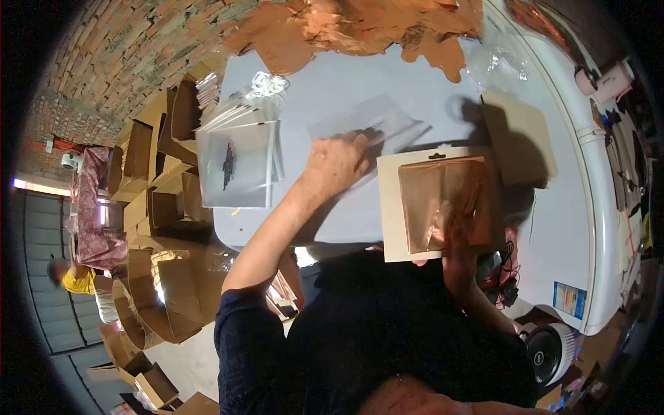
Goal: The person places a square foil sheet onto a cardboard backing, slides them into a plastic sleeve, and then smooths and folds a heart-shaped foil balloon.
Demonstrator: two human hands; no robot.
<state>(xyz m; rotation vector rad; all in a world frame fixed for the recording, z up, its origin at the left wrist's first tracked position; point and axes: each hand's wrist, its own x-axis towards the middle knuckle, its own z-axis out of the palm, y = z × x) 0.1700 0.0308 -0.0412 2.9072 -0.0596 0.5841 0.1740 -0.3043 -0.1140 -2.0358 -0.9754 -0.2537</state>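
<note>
My left hand (337, 162) is closed on a clear plastic bag (394, 121), which is blurred and hangs over the grey-white table (311, 83). My right hand (458, 252) holds a cream card (392, 207) with a hanging slot at its top. On the card's face lies a shiny copper-coloured foil sheet (423, 200), and my right fingers press on it. Left of my left hand lies a stack of clear bags (249, 162) with dark printing. White looped bands (268, 84) sit just behind that stack.
Crumpled copper foil (332, 31) covers the table's far edge. A brown card (519, 138) lies at the right. Open cardboard boxes (169, 277) stand at the left. A round black-and-white device (550, 353) is at the lower right. A person in yellow (79, 280) is far left.
</note>
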